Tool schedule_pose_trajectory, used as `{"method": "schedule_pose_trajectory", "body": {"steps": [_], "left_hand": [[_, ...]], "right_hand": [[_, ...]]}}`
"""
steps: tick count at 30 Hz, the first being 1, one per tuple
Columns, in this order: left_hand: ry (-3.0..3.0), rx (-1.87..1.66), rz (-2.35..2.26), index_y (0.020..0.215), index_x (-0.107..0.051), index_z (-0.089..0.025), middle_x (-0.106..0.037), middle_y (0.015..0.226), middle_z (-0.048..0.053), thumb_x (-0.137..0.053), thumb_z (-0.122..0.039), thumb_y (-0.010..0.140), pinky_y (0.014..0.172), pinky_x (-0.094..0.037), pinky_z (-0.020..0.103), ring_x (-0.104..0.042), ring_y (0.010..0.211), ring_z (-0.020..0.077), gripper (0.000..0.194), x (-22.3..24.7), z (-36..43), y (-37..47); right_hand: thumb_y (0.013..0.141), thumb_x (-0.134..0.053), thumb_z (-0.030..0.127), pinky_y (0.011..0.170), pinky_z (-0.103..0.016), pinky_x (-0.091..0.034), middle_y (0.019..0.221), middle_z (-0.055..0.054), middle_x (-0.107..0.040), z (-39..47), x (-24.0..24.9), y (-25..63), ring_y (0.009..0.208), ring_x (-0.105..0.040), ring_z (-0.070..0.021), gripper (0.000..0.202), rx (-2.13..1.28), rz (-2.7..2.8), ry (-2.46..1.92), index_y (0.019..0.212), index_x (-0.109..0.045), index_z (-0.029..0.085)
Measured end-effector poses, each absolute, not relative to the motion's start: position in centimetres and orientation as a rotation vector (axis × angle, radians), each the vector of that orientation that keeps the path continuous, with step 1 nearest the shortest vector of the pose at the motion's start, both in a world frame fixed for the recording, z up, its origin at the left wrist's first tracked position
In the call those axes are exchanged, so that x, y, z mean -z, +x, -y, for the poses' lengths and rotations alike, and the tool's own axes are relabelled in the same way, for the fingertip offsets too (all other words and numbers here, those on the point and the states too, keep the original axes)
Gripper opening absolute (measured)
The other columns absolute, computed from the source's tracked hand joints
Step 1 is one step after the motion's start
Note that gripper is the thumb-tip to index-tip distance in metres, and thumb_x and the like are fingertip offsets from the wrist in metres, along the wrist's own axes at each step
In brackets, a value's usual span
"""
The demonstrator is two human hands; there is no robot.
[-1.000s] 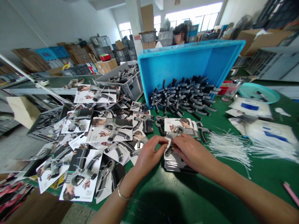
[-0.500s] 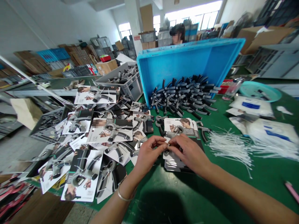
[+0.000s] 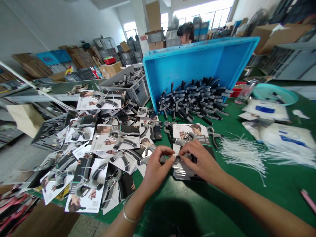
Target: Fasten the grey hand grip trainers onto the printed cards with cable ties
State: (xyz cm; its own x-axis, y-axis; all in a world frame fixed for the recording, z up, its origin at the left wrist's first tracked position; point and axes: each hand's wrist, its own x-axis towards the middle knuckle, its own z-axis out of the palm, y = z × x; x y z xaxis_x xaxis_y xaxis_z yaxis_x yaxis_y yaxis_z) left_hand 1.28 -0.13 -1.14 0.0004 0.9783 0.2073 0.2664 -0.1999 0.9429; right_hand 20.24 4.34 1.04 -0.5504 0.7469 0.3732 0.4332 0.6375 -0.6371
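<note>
The grip (image 3: pixel 189 136) lies on the top card of the stack (image 3: pixel 182 172), its coiled spring just beyond the fingertips and part of it under the right hand (image 3: pixel 201 161). The left hand (image 3: pixel 158 168) comes in from the other side, and the two sets of fingertips nearly meet over the near part of the grip. On each hand the thumb and forefinger are closed into a pinch; something small and pale shows between them, but it is too tiny to make out. The other fingers are curled, partly hidden.

One loose grip (image 3: pixel 169 130) lies just left of the stack, another (image 3: pixel 215 137) just right of it. Beyond the right one is a spread of white ties (image 3: pixel 243 156) on the green worktop (image 3: pixel 168 204), with white packets (image 3: pixel 266 110) farther back. Behind the stack, more grips (image 3: pixel 195 98) are heaped at the open side of the blue bin (image 3: pixel 182 69) — the bin stands tipped up. Carded grips (image 3: pixel 120 136) overlap in a broad pile to the left — and a person (image 3: pixel 186 33) shows behind the bin.
</note>
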Motion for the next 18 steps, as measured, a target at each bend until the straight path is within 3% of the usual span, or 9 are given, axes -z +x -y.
{"method": "schedule_pose_trajectory", "body": {"steps": [3, 8, 12, 15, 18], "left_hand": [[1.749, -1.219, -1.469, 0.124, -0.056, -0.021, -0.057, 0.128, 0.011, -0.072, -0.021, 0.082, 0.109, -0.038, 0.045, -0.052, 0.124, 0.0258, 0.045, 3.2, 0.7, 2.4], [1.741, -1.253, -1.578, 0.124, -0.056, -0.021, -0.063, 0.122, 0.011, -0.062, -0.025, 0.093, 0.099, -0.048, 0.043, -0.06, 0.114, 0.024, 0.032, 5.4, 0.9, 2.2], [2.086, -1.171, -1.673, 0.12, -0.06, -0.021, -0.068, 0.116, 0.011, -0.055, -0.022, 0.096, 0.098, -0.048, 0.046, -0.061, 0.111, 0.0266, 0.025, 5.2, 0.9, 1.5], [2.247, -1.173, -1.729, 0.118, -0.06, -0.02, -0.07, 0.11, 0.012, -0.054, -0.022, 0.096, 0.092, -0.051, 0.043, -0.063, 0.104, 0.0264, 0.022, 4.0, 0.3, 0.3], [2.511, -1.227, -1.771, 0.118, -0.059, -0.016, -0.07, 0.11, 0.014, -0.057, -0.023, 0.095, 0.095, -0.05, 0.044, -0.063, 0.105, 0.0271, 0.024, 1.7, -1.2, -2.8]], "right_hand": [[0.093, -0.062, 0.017, 0.09, -0.038, -0.041, 0.092, -0.002, -0.066, -4.8, -0.9, 19.9, 0.094, -0.056, -0.0203, 0.006, -0.755, 2.175, -0.866, 0.088, -0.061, 0.02], [0.098, -0.056, 0.022, 0.091, -0.039, -0.043, 0.096, -0.003, -0.068, -5.1, -0.4, 20.2, 0.096, -0.057, -0.0204, 0.009, -0.916, 2.165, -0.699, 0.092, -0.063, 0.021], [0.1, -0.053, 0.027, 0.085, -0.036, -0.048, 0.092, -0.004, -0.067, -4.1, 0.3, 23.1, 0.094, -0.06, -0.0206, 0.015, -1.059, 2.116, -0.657, 0.091, -0.063, 0.023], [0.098, -0.054, 0.034, 0.086, -0.037, -0.05, 0.098, -0.005, -0.068, -3.4, 1.4, 26.8, 0.099, -0.062, -0.0229, 0.014, -0.987, 1.888, -0.916, 0.095, -0.065, 0.026], [0.091, -0.06, 0.047, 0.089, -0.04, -0.051, 0.105, -0.007, -0.07, -2.5, 3.5, 31.2, 0.101, -0.064, -0.0268, 0.024, -0.868, 1.647, -1.3, 0.099, -0.068, 0.026]]}}
